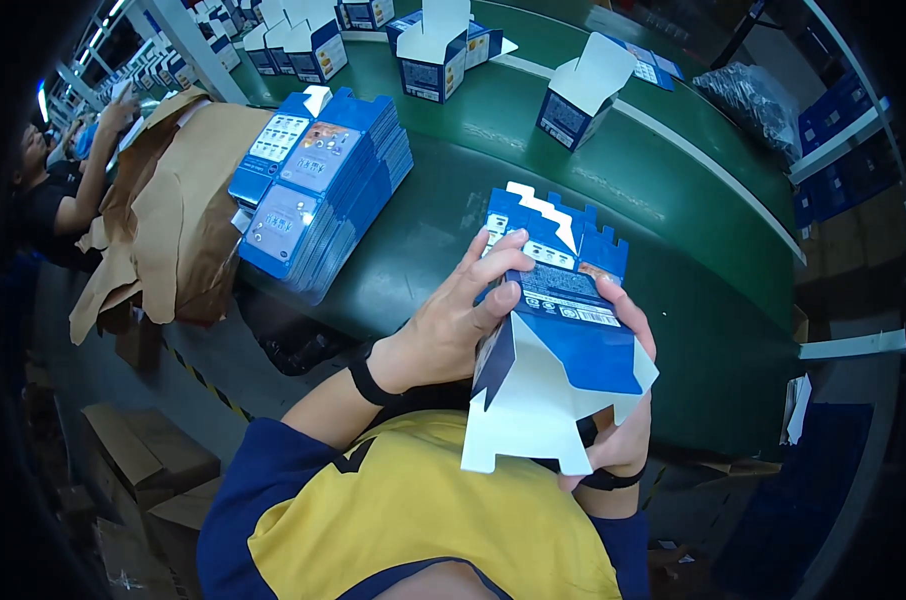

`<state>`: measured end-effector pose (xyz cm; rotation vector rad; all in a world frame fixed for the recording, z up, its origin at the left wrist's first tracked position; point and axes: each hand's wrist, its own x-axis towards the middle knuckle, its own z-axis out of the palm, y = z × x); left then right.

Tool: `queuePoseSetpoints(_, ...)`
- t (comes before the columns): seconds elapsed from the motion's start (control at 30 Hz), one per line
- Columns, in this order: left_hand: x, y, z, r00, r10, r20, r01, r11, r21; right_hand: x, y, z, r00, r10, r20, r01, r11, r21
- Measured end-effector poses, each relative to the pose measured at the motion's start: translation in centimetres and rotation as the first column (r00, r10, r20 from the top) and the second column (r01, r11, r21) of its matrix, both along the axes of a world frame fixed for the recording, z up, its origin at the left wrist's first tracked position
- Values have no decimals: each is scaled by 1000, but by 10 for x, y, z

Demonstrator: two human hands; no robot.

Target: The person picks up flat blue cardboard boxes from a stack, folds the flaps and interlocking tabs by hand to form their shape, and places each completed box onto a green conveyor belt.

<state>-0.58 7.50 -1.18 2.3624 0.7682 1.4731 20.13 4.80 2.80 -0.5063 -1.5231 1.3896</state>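
Observation:
A blue folding carton [585, 345] with white inner flaps is held in front of my chest, partly opened out. Its white flaps point toward me, and a dark printed panel faces up. My left hand [438, 325] grips its left side, fingers bent over the upper panel. My right hand [625, 435] holds the opposite side, with the thumb or a finger along the edge and the palm partly hidden behind a flap. Beyond my fingers, blue tabbed cardboard [603, 255] shows; I cannot tell whether it belongs to this carton. Black bands circle both wrists.
A tall stack of flat blue cartons [328, 190] stands left on the green work surface [443, 180], beside crumpled brown paper [193, 190]. Erected cartons [573, 95] with raised white flaps sit along the conveyor [503, 100]. Another person [68, 195] is at far left.

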Motion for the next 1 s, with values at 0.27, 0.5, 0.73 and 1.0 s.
queuePoseSetpoints(0.27,-1,-11,11,999,-15,50,28,960,-277,-36,-12,19,896,-442,-32,350,750,-562)
queuePoseSetpoints(0.5,1,-8,3,995,-35,90,59,959,-276,0,-9,-6,997,-72,-4,71,996,-54)
queuePoseSetpoints(0.73,-5,-10,6,994,-63,90,80,976,-203,1,-6,-9,999,19,-35,-14,991,131)
queuePoseSetpoints(1.0,1,-24,12,980,-194,44,199,949,-244,-13,-9,1,901,-420,104,406,904,132)
